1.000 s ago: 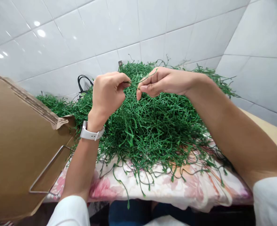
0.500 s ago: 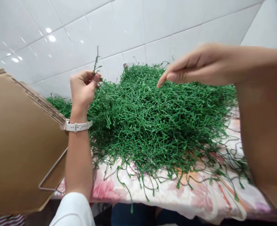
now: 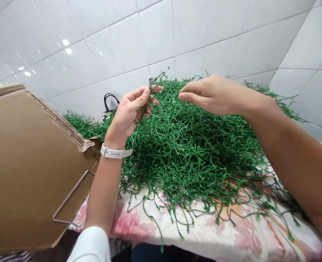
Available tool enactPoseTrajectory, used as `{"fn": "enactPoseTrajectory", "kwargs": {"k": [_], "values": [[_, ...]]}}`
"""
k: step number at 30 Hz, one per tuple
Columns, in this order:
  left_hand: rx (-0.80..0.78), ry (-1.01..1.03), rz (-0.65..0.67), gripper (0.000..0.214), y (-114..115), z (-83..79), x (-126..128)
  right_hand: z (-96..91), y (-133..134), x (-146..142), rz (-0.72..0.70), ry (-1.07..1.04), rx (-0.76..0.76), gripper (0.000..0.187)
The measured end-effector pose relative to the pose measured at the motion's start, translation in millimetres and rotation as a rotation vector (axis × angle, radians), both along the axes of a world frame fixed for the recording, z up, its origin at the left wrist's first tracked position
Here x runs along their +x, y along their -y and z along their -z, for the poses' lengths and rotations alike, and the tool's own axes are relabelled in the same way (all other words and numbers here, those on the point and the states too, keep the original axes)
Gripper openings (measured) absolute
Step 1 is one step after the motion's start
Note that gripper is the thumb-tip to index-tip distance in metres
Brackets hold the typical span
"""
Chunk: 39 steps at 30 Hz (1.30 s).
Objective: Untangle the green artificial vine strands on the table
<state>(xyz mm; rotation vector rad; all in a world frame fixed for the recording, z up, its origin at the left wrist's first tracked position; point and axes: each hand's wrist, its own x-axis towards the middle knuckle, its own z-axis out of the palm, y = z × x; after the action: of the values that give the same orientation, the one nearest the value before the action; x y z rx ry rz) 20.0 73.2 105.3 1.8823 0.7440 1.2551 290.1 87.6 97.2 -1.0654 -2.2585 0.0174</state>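
A large tangled heap of thin green plastic plant stems [image 3: 193,145] with small bud-like tips covers the middle of the table. My left hand [image 3: 130,109], with a pale watch strap on its wrist, is closed on a green stem [image 3: 156,80] whose upper end rises past the fingertips. It is in front of the left part of the heap. My right hand [image 3: 215,94] hovers over the heap to the right, its bent fingers and thumb pointing at the left hand with a small gap between them. Nothing shows in it.
A cardboard box [image 3: 35,174] stands close on the left, with a bent metal wire frame [image 3: 68,198] beside it. A floral tablecloth [image 3: 133,222] covers the table. Behind the heap are a white tiled wall [image 3: 155,36] and a black looped handle [image 3: 110,96].
My left hand has moved right, towards the right hand, with its stem tilted and lower in the fingers. The right fingers have curled more towards the thumb. The view has shifted slightly.
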Motion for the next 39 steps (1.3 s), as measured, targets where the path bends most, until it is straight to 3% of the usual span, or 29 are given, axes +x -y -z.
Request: {"fn": "enactPoseTrajectory", "kwargs": {"k": [3,9,14,21,25,29,36,39], "values": [[-0.028,-0.022,0.078,0.024,2.3,3.0,6.9,-4.1,8.9,-7.7,-0.06,-0.068,-0.039,0.063],[-0.015,-0.128,0.097,0.031,7.0,11.5,18.8,4.9,6.4,-25.3,-0.469,-0.384,-0.233,0.055],[0.028,-0.16,0.017,0.043,8.6,12.1,19.1,15.0,-5.1,-26.7,-0.56,-0.477,-0.25,0.041],[0.171,-0.244,-0.12,0.025,10.1,2.5,13.8,0.2,-1.2,-7.3,-0.293,-0.054,0.119,0.016],[0.328,-0.271,-0.235,0.019,8.4,3.0,15.7,-4.6,2.1,-6.2,-0.284,-0.006,0.088,0.014],[0.334,-0.285,-0.231,0.023,15.9,-1.1,19.3,-5.2,1.2,-4.2,-0.245,0.029,0.111,0.017],[0.495,-0.369,-0.229,0.02,19.5,-0.9,44.0,-3.4,3.9,-7.9,0.069,0.18,0.245,0.02],[0.539,-0.354,-0.19,0.02,33.6,-5.8,46.3,-4.5,-5.8,7.6,0.203,0.2,0.235,0.026]]}}
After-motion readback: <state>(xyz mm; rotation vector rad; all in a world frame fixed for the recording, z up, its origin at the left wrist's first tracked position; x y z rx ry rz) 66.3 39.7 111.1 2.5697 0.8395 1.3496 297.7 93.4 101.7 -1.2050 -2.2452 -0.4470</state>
